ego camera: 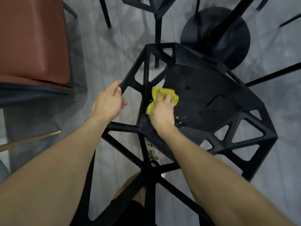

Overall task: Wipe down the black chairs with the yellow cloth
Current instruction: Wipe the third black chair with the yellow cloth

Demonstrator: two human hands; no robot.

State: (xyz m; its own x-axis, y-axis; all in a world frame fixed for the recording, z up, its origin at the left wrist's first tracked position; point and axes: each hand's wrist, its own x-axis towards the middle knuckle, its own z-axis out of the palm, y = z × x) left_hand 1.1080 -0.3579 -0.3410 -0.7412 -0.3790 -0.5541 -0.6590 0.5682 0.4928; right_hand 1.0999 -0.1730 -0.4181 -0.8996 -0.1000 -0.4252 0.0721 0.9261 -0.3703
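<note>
My right hand (161, 113) curls over the soft yellow cloth (157, 91), pressing it near the left edge of the angular black lattice chair (211, 88) seat. The cloth looks limp and light (best kept wadded). My left hand (108, 103) grips the stiff frame corner. I count one cloth and two black chairs, the second chair (156, 5) partly visible.

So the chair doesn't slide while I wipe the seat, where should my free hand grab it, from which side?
Probably the slim bar at the left corner of the chair, from the left: open gaps let you wrap it, and it's clear of the cloth. Your left hand grips there.
</note>
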